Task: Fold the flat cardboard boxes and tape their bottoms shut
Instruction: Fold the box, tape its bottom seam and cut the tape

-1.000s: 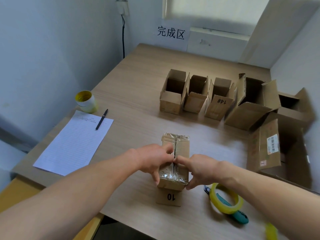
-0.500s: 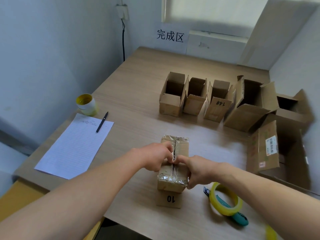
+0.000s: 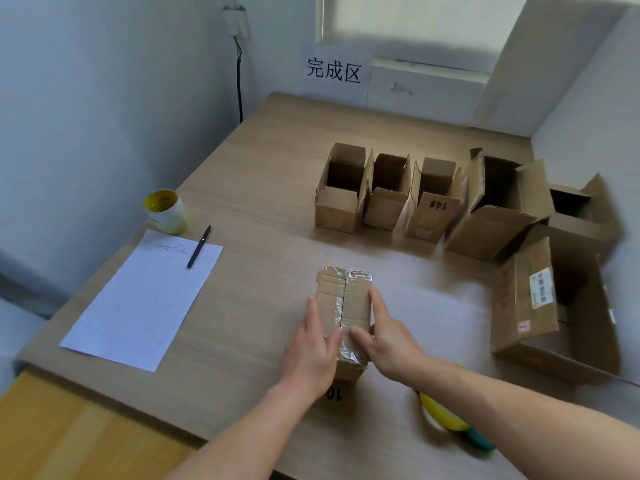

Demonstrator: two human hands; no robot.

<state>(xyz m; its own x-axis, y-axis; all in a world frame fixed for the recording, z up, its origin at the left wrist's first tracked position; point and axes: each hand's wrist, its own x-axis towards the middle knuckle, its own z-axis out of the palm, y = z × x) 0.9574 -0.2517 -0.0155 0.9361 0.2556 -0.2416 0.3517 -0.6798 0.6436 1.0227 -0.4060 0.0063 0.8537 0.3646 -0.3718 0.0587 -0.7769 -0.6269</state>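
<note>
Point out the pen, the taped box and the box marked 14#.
pen (image 3: 199, 247), head view, middle of barrel.
taped box (image 3: 358, 299), head view, taped top face.
box marked 14# (image 3: 427, 220), head view, front wall.

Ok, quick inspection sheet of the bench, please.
Surface: wood-grain table, nothing spilled seen.
Job's things: taped box between the hands; row of open boxes behind; labelled box at right; tape roll half hidden by the right forearm.
Clutter: sheet of paper, pen across its far edge, cup at left.
Hands: left hand and right hand flank the taped box, thumbs on its tape.
Cables: one cable down the wall, off the table.
Surroundings: sign on the back wall, window beside it.
</note>
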